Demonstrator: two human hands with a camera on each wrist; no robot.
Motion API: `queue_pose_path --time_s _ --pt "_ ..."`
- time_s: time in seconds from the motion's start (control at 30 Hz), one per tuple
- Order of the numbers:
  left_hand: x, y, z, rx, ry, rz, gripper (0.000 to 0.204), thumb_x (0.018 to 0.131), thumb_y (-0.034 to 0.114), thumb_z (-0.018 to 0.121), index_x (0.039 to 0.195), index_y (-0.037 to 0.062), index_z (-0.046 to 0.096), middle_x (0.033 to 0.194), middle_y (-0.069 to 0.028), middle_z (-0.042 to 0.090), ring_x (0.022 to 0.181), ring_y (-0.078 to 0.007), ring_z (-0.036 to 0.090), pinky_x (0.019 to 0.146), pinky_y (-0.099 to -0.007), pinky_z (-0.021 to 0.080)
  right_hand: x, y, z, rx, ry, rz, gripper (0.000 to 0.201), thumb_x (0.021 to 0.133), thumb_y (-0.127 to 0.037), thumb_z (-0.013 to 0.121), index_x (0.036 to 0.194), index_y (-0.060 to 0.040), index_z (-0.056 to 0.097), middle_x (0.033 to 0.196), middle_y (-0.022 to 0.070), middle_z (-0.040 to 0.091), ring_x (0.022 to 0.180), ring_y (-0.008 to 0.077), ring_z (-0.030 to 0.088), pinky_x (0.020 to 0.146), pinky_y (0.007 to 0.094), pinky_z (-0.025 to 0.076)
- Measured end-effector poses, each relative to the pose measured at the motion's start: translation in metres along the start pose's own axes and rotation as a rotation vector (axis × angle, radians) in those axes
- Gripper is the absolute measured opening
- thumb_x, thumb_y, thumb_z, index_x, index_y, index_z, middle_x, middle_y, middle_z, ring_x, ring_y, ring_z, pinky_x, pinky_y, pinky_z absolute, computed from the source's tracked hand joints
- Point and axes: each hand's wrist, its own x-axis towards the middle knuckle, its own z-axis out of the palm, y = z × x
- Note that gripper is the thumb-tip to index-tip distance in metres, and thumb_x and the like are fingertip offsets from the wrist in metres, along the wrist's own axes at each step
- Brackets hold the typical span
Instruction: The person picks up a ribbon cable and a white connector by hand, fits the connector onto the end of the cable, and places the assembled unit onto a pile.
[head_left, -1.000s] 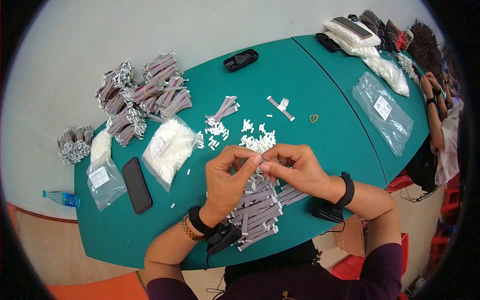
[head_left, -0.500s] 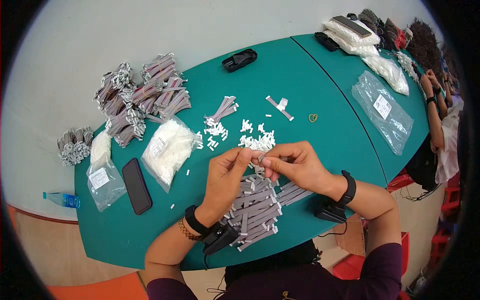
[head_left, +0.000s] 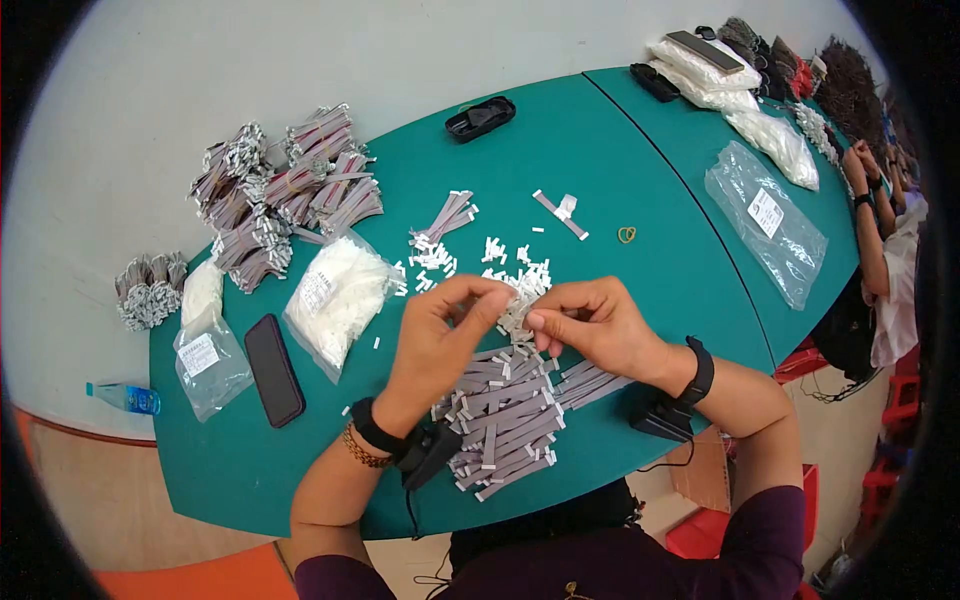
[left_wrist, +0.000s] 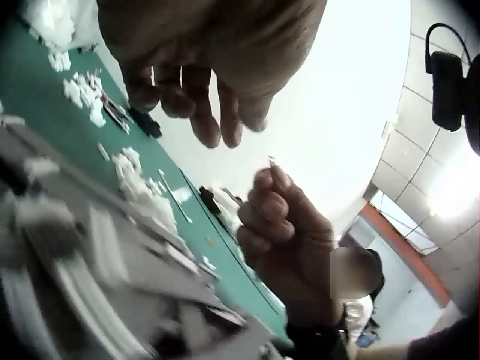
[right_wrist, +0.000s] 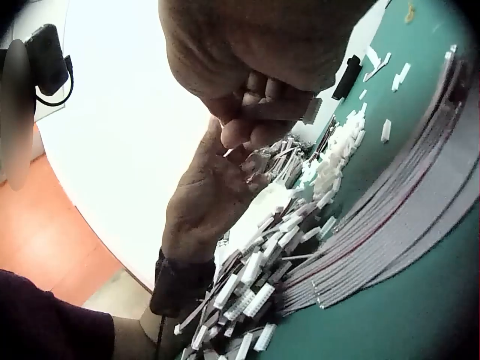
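Head view: both hands raised above the desk [head_left: 640,290], near its front edge. Left hand [head_left: 440,335] has fingers curled, tips toward the right hand; whether it pinches anything can't be told here. Right hand [head_left: 590,325] has fingers bent, thumb and forefinger pinching a small white connector [head_left: 517,318] between the two hands, just over the loose white connectors [head_left: 520,285]. Below the hands lies a pile of grey ribbon cables [head_left: 505,415] w/ white ends. Green desk, white wall behind. Toward the left edge: black phone [head_left: 273,370], clear bags of white parts [head_left: 335,295], bundled cables [head_left: 285,195]. Yellow rubber band [head_left: 627,236] toward the far right; black case [head_left: 481,118] at the far edge. Another person [head_left: 885,250] sits at the right-hand desk.

Left wrist view: left hand [left_wrist: 202,67] at top, fingers loosely bent and apart, holding nothing visible. Right hand [left_wrist: 289,240] below it, fingertips pinched on a tiny pale piece. Blurred grey cables in the foreground.

Right wrist view: right hand [right_wrist: 255,82] curled tight, connector [right_wrist: 311,111] gripped at the fingertips; left hand [right_wrist: 206,202] just behind it. Ribbon cables [right_wrist: 397,247] fan across the green top.
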Motion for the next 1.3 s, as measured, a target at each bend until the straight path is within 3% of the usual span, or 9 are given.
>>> queue_pose_path --time_s 0.2,0.4,0.7,0.8,0.9,1.0,1.1,1.3 --pt "0.012 -0.021 -0.028 0.467 0.006 0.023 0.011 0.082 0.006 0.063 0.091 0.0000 0.065 0.075 0.0002 0.059 0.061 -0.0061 0.045 0.055 -0.0227 0.037 0.003 0.001 -0.004 -0.041 -0.002 0.002 0.015 0.089 -0.010 0.057 0.086 0.0023 0.065 0.067 0.0024 0.060 0.059 0.0059 0.053 0.053 0.0198 0.044" --pt "0.013 -0.029 -0.023 0.662 0.082 0.133 0.017 0.075 0.003 0.066 0.091 0.0056 0.066 0.072 -0.0050 0.057 0.055 -0.0127 0.044 0.052 -0.0265 0.038 0.004 0.002 -0.004 -0.046 -0.002 0.007 0.015 0.088 -0.011 0.058 0.086 0.0021 0.065 0.067 0.0022 0.060 0.058 0.0058 0.053 0.053 0.0199 0.043" --pt "0.017 -0.037 -0.023 0.706 0.076 0.161 0.010 0.072 0.002 0.066 0.081 0.0033 0.061 0.069 -0.0063 0.054 0.054 -0.0154 0.047 0.052 -0.0287 0.038 0.004 0.003 -0.002 -0.066 -0.009 0.024 0.015 0.088 -0.011 0.058 0.085 0.0015 0.065 0.067 0.0017 0.059 0.058 0.0055 0.053 0.053 0.0196 0.043" --pt "0.015 -0.031 -0.025 0.639 0.060 0.104 0.008 0.075 0.003 0.066 0.082 0.0019 0.060 0.072 -0.0042 0.057 0.056 -0.0126 0.049 0.053 -0.0271 0.040 0.004 0.005 -0.003 -0.059 -0.019 0.024 0.014 0.088 -0.011 0.059 0.087 0.0017 0.065 0.068 0.0037 0.062 0.059 0.0067 0.056 0.053 0.0196 0.045" --pt "0.017 -0.027 -0.029 0.185 0.010 -0.076 0.006 0.080 0.004 0.064 0.084 0.0010 0.059 0.078 -0.0020 0.059 0.064 -0.0092 0.052 0.058 -0.0243 0.043 0.002 0.002 -0.001 -0.025 -0.031 0.029 0.015 0.089 -0.011 0.058 0.085 0.0013 0.064 0.067 0.0021 0.060 0.059 0.0055 0.053 0.054 0.0196 0.043" --pt "0.014 -0.012 -0.025 -0.253 -0.094 -0.153 0.008 0.083 0.006 0.063 0.089 0.0008 0.060 0.085 -0.0012 0.059 0.073 -0.0079 0.054 0.065 -0.0221 0.044 0.001 0.000 0.000 -0.042 -0.058 0.034 0.014 0.089 -0.011 0.058 0.086 0.0010 0.065 0.068 0.0024 0.060 0.060 0.0056 0.053 0.055 0.0201 0.043" --pt "0.008 0.005 -0.015 -0.526 -0.166 -0.279 0.012 0.084 0.006 0.062 0.095 0.0009 0.061 0.087 -0.0024 0.059 0.077 -0.0092 0.055 0.068 -0.0225 0.044 -0.001 -0.002 0.000 -0.046 -0.074 0.027 0.014 0.089 -0.011 0.058 0.086 0.0009 0.065 0.069 0.0024 0.061 0.060 0.0057 0.053 0.056 0.0204 0.044" --pt "0.003 0.001 -0.013 -0.657 -0.247 -0.326 0.018 0.085 0.007 0.062 0.101 -0.0011 0.061 0.091 -0.0064 0.062 0.079 -0.0106 0.057 0.071 -0.0228 0.046 0.000 0.000 -0.001 -0.068 -0.104 -0.015 0.015 0.089 -0.012 0.058 0.086 0.0006 0.065 0.070 0.0017 0.061 0.061 0.0052 0.054 0.054 0.0198 0.043"
